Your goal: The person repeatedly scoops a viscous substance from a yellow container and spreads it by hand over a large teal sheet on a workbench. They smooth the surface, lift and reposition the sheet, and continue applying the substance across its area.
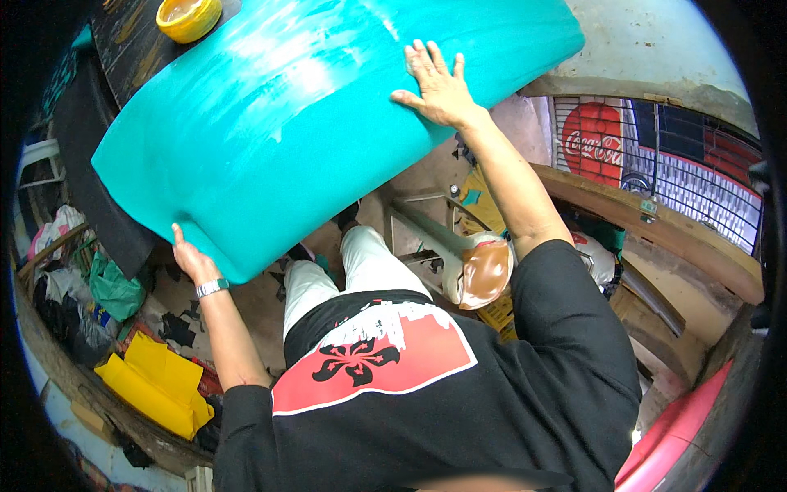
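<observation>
A large teal sheet (328,139), flexible and foam-like, stretches across the upper part of the view, its near edge hanging over toward me. Whitish, shiny streaks run along its far half. My left hand (195,258) pinches the near left edge, thumb on top and the other fingers hidden underneath; the sheet creases there. Flat on the sheet's right part lies my right hand (441,92), fingers spread, holding nothing. Beyond the sheet's far left edge stands a yellow bowl (188,23) with a tan substance inside.
The bowl is on a dark, stained tabletop (135,45). A brown-seated stool or chair (484,275) stands to my right. At left lie a folded yellow sheet (160,385), a green bag (115,285) and dark scraps. A wooden beam (656,234) runs below a barred opening at right.
</observation>
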Demonstrator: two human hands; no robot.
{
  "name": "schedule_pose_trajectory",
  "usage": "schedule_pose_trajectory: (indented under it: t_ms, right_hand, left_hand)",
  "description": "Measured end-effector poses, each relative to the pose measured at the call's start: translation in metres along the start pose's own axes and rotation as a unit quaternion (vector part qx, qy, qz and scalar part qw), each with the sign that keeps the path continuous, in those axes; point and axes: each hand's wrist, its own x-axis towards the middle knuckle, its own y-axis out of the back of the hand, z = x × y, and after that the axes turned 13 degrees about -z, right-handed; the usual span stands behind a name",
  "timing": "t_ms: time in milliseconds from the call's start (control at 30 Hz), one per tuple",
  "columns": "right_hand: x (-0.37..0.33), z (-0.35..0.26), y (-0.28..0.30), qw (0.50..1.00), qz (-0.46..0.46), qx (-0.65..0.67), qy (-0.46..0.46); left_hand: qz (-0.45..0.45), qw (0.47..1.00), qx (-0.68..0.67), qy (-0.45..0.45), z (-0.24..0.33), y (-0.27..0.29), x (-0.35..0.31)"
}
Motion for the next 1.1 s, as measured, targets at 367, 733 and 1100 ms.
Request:
schedule_pose_trajectory:
  t_ms: [367,733,1100]
  right_hand:
    - [-0.020,-0.246,0.000,0.987,0.022,0.106,0.119]
    - [-0.011,-0.323,0.072,0.902,-0.030,0.289,0.319]
    - [0.266,-0.264,0.211,0.958,-0.271,0.075,-0.059]
  left_hand:
    - [-0.024,0.999,-0.036,-0.014,-0.009,-0.013,0.002]
    - [-0.083,0.987,-0.139,0.013,-0.002,-0.014,-0.011]
    - [-0.059,0.988,-0.144,-0.004,-0.006,-0.021,-0.016]
